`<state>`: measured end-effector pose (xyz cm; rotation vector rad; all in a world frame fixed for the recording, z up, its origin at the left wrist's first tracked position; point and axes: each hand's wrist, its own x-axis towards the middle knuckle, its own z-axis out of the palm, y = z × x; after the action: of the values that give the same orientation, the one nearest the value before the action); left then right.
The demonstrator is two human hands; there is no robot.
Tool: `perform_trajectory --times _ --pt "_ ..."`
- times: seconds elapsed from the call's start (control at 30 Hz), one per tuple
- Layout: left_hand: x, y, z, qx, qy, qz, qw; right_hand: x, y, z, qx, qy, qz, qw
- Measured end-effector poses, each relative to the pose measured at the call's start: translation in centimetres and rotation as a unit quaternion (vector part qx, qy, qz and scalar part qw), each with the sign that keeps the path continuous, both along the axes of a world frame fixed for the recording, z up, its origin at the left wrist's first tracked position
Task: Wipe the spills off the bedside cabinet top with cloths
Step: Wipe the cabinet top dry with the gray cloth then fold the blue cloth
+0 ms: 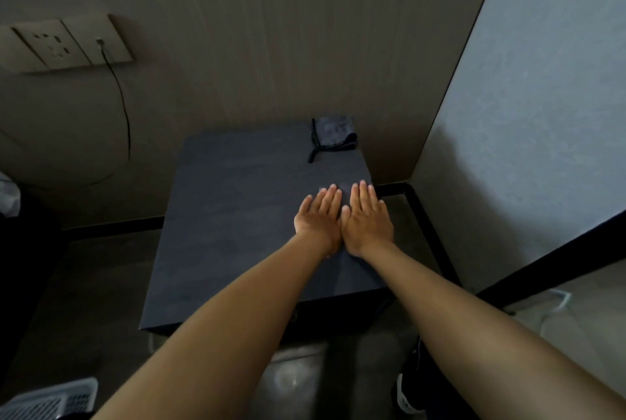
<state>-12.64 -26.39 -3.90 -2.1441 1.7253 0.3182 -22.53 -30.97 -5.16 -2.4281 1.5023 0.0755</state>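
The dark grey bedside cabinet top (223,216) fills the middle of the view. My left hand (318,219) and my right hand (367,218) lie flat side by side on its right half, fingers straight and pointing to the wall. Both press on a dark cloth (352,267) that barely stands out from the top; its edges show near my wrists. A second, grey cloth (333,135) with a dark trim sits folded at the far right corner, apart from both hands. A faint pale smear (321,188) lies just ahead of my left fingertips.
The cabinet stands against a brown wall, with a white wall (542,114) close on its right. A socket panel (57,45) with a black cable (125,121) hangs at the left. A white basket (47,399) sits on the floor at bottom left.
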Motion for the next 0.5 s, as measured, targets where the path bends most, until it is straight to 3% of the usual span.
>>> perform_trajectory --times 0.5 --pt "5.4 -8.8 -0.6 -0.04 0.056 0.005 0.998 5.1 -9.2 -0.6 -0.02 -0.014 -0.004 1.0"
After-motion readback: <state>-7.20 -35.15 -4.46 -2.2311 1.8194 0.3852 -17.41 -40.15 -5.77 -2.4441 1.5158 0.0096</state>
